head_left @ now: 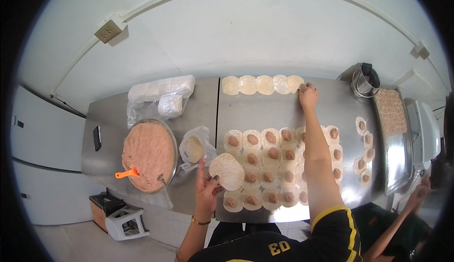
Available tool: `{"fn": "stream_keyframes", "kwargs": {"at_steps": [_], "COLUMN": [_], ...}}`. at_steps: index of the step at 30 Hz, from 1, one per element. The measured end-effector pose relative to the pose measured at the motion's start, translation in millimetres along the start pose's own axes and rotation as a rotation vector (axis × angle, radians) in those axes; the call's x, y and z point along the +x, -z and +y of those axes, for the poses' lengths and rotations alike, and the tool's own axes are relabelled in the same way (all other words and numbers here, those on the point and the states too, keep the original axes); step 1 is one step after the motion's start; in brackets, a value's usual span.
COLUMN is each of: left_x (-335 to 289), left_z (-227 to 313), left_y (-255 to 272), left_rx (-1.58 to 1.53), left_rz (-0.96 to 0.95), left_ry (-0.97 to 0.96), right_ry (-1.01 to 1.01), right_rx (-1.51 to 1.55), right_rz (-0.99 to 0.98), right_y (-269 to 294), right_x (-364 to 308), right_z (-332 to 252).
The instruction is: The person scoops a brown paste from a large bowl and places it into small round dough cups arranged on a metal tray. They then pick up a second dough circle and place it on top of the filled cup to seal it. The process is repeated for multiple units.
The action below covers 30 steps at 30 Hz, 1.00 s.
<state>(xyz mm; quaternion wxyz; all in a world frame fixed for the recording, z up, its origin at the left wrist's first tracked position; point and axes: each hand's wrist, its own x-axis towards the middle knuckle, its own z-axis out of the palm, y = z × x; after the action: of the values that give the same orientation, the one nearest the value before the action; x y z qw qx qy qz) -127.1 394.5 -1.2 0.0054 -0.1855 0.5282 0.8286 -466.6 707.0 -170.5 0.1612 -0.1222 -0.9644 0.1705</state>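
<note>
My left hand (206,191) grips a small stack of round, pale dumpling wrappers (228,173) over the near-left part of the table. At the far side, my right hand (308,96) has its fingertips closed at the right edge of a dumpling wrapper (295,82), the last in a row of flat bare wrappers (248,85). Between my hands lie several rows of wrappers, each topped with pink meat filling (271,152). My right forearm hides part of them. Left of my left hand, an open plastic bag (197,160) has more wrappers inside.
A large round tray of pink filling (150,153) with an orange scoop (127,172) stands left. Behind it are bagged wrapper stacks (161,91). A metal pot (366,81), a long tray (397,153) with filled rows and a co-worker's hand (418,195) are right.
</note>
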Motion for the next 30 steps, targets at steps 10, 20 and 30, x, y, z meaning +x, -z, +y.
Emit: {"fn": "stream_keyframes", "kwargs": {"at_steps": [10, 20, 30], "left_x": [-5, -3, -22], "left_z": [-9, -17, -11], "left_y": [19, 20, 24], "left_rx": [-0.186, -0.405, -0.557], "left_rz": [-0.058, -0.014, -0.181], "left_ry": [0.075, 0.063, -0.055], "right_ry": [-0.01, 0.607, 0.625], "right_rx": [0.081, 0.901, 0.761], "right_rz": [0.04, -0.316, -0.253], "right_y": [0, 191, 233], "right_x": [4, -205, -301], "right_z": [16, -159, -204]}}
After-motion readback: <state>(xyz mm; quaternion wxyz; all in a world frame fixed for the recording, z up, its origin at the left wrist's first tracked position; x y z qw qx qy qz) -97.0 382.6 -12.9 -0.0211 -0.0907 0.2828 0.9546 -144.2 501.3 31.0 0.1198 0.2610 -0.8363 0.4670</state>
